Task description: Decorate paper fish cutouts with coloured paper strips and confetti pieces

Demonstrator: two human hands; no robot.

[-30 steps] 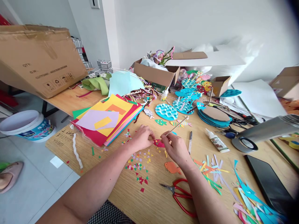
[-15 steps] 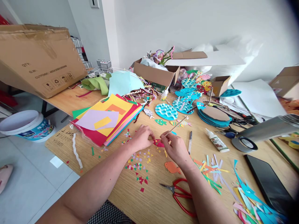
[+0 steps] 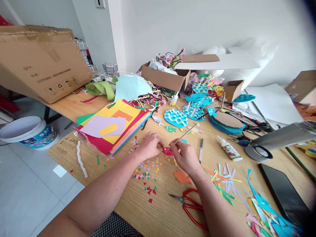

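My right hand (image 3: 184,154) pinches a thin wooden stick (image 3: 185,132), which slants up and away to the right. Its lower end comes down over a crimson paper fish (image 3: 167,151) decorated with small dots. Curled at the fish's left end, my left hand (image 3: 151,146) grips its edge with the fingertips; the exact contact is partly hidden. Closer to me lies an orange paper fish (image 3: 182,176). Small paper dots and triangles (image 3: 145,176) are scattered beside my left forearm. Red-handled scissors (image 3: 190,205) rest partly beneath my right forearm.
Coloured sheets (image 3: 108,126) are stacked at left. Beyond my hands sit a wavy blue oval (image 3: 175,118) and a green paper fish (image 3: 170,129). On the right are a pen (image 3: 201,150), glue bottle (image 3: 229,148), phone (image 3: 283,192), grey tumbler (image 3: 283,136) and paper strips (image 3: 225,179).
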